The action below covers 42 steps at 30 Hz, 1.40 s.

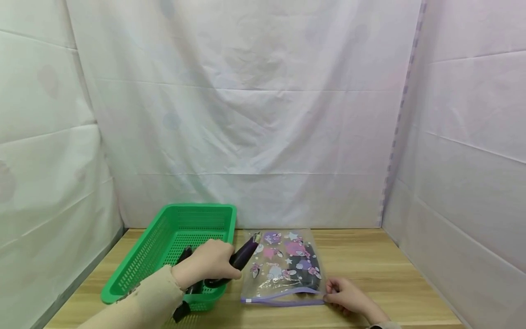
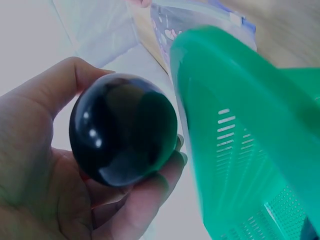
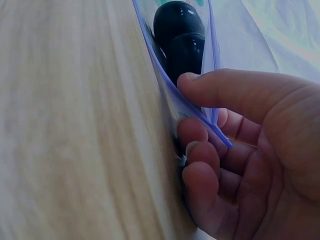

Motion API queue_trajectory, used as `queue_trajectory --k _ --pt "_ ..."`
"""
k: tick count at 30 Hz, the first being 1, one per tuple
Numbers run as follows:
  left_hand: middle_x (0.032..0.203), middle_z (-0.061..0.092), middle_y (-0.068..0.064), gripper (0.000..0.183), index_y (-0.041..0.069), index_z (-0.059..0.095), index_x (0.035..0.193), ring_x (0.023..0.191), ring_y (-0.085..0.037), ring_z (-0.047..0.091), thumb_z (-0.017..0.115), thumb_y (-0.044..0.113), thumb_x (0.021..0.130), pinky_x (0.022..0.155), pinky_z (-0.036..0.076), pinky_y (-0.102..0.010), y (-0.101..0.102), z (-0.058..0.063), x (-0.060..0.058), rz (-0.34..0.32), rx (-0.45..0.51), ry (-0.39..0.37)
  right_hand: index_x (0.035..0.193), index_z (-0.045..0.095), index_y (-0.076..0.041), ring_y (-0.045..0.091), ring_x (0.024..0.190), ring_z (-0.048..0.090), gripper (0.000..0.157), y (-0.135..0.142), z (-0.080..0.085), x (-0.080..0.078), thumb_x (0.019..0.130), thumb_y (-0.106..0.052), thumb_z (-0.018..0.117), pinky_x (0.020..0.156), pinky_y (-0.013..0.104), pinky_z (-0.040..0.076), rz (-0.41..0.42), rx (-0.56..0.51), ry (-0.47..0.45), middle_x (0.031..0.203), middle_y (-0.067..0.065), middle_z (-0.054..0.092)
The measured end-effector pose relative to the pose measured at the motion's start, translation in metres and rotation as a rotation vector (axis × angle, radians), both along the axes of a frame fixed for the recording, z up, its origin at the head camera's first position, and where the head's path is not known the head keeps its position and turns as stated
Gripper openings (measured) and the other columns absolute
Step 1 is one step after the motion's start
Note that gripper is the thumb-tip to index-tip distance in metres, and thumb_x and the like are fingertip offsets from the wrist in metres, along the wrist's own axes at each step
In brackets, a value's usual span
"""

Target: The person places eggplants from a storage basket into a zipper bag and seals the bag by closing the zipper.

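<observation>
My left hand (image 1: 211, 259) grips a dark purple eggplant (image 1: 245, 255) at the right side of a green plastic basket (image 1: 201, 206). Its stem end points up and right, over the near-left part of a clear printed zip bag (image 1: 263, 273). The left wrist view shows the glossy rounded end of the eggplant (image 2: 122, 130) between thumb and fingers, beside the basket wall. At the bag's near right corner, my right hand (image 1: 347, 294) pinches the purple zip edge. The bag lies flat with its mouth parted. Dark eggplants (image 3: 180, 22) are visible inside it.
More dark eggplants (image 1: 186, 254) lie in the near part of the basket, partly hidden by my left arm. The wooden table (image 1: 361, 256) extends to the right of the bag. White cloth (image 1: 255, 114) hangs behind and at both sides.
</observation>
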<state>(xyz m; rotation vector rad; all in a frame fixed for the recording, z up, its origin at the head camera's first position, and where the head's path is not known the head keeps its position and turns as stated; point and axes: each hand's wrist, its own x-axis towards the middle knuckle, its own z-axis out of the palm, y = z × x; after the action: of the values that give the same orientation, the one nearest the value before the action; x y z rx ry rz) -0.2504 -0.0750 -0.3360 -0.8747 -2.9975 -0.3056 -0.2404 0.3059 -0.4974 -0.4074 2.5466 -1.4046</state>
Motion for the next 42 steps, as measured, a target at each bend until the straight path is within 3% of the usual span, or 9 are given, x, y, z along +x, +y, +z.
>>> queue_trajectory --k 6,30,42 --pt "0.049 0.043 0.004 0.027 0.016 0.049 0.058 0.04 -0.011 0.036 0.063 0.039 0.064 0.038 0.03 -0.026 0.002 -0.003 0.004 -0.033 0.026 -0.036 0.077 0.047 -0.006 0.01 0.043 0.04 0.021 0.0 0.0 0.0 0.078 -0.018 0.064 0.034 0.025 0.036 0.006 -0.008 0.01 0.056 -0.003 0.045" --pt "0.048 0.044 0.007 0.024 0.018 0.049 0.058 0.039 -0.009 0.036 0.063 0.038 0.062 0.036 0.031 -0.024 0.014 -0.009 0.016 -0.084 0.007 -0.046 0.077 0.048 -0.006 0.011 0.044 0.041 0.022 0.0 -0.001 -0.001 0.077 -0.02 0.065 0.034 0.025 0.035 0.002 -0.004 -0.005 0.057 -0.002 0.046" --pt "0.05 0.044 0.009 0.027 0.02 0.049 0.058 0.041 -0.007 0.038 0.064 0.042 0.06 0.036 0.032 -0.023 0.023 -0.012 0.024 -0.141 -0.02 0.006 0.077 0.047 -0.006 0.011 0.044 0.04 0.021 0.0 -0.002 -0.001 0.077 -0.019 0.065 0.034 0.024 0.034 -0.002 -0.018 -0.013 0.057 -0.001 0.046"
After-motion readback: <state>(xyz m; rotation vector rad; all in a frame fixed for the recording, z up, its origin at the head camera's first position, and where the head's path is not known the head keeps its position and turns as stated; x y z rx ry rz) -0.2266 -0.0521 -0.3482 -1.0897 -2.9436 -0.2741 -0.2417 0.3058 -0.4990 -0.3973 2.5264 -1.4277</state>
